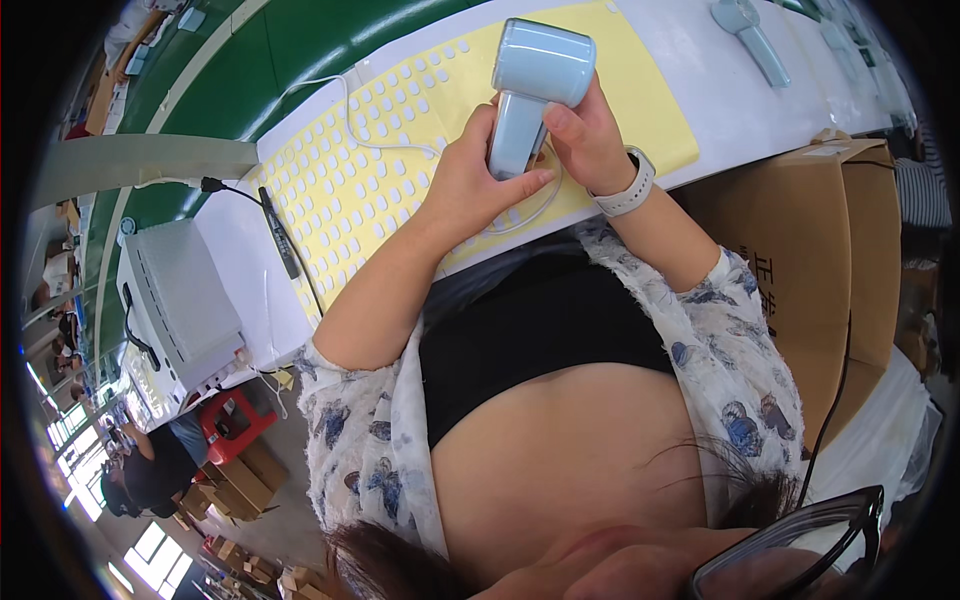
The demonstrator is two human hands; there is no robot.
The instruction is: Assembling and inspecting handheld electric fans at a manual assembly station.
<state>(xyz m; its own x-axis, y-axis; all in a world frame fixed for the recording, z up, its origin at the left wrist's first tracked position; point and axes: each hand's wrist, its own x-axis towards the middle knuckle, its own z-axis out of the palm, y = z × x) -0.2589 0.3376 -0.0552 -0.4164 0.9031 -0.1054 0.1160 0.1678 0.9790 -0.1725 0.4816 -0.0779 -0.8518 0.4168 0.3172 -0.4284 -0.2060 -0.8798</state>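
Observation:
Over the table, both hands hold a light blue, hair-dryer-shaped handheld device (540, 70) with a thick rounded head and a straight handle. My left hand (470, 175) wraps round the lower handle, its thumb along the bottom end. From the other side my right hand (588, 145) grips the handle just below the head, with the thumb laid on it. A thin white cable (545, 205) loops beneath the hands; whether it is plugged into the device is hidden by the fingers.
Yellow sheets (640, 100) with rows of white oval pieces cover the white table. A similar blue device (755, 40) lies far right. Left are a black pen-shaped tool (279, 232) with a cord and a white box-shaped unit (185, 300). A cardboard box (800, 260) stands at right.

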